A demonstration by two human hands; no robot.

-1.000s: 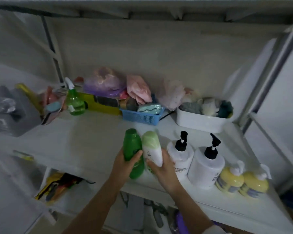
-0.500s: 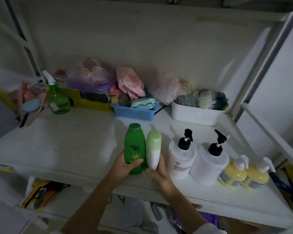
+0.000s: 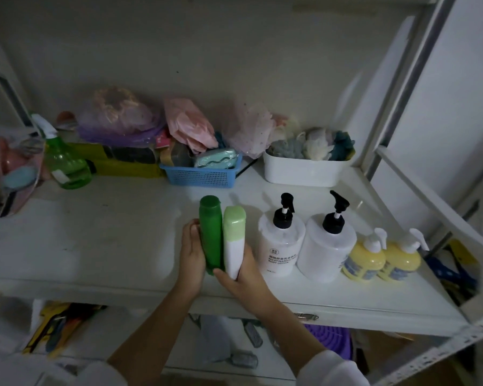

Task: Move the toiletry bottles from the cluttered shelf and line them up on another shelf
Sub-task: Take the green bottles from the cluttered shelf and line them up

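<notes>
At the far left of the white shelf (image 3: 95, 246) a green spray bottle (image 3: 64, 165) stood near the back wall, beside a heap of plastic bags (image 3: 117, 118). A blue basket (image 3: 204, 174) sat to its right, and further along a white tub (image 3: 304, 171) held bath sponges.

Near the front edge, the left hand (image 3: 191, 257) was wrapped around the left side of a dark green bottle (image 3: 211, 235), fingers curled behind it and clamped on it. Touching that bottle on its right stood a white bottle with a pale green cap (image 3: 234, 240), gripped low down by the right hand (image 3: 243, 277), thumb across its base in front and fingers closed round its right side. Both bottles stood upright, side by side on the shelf.

Just beside them came a white pump bottle labelled body lotion (image 3: 280, 246), then a second white pump bottle (image 3: 328, 246) touching it, and then two yellow pump bottles (image 3: 382, 260) close together at the right end of the row
</notes>
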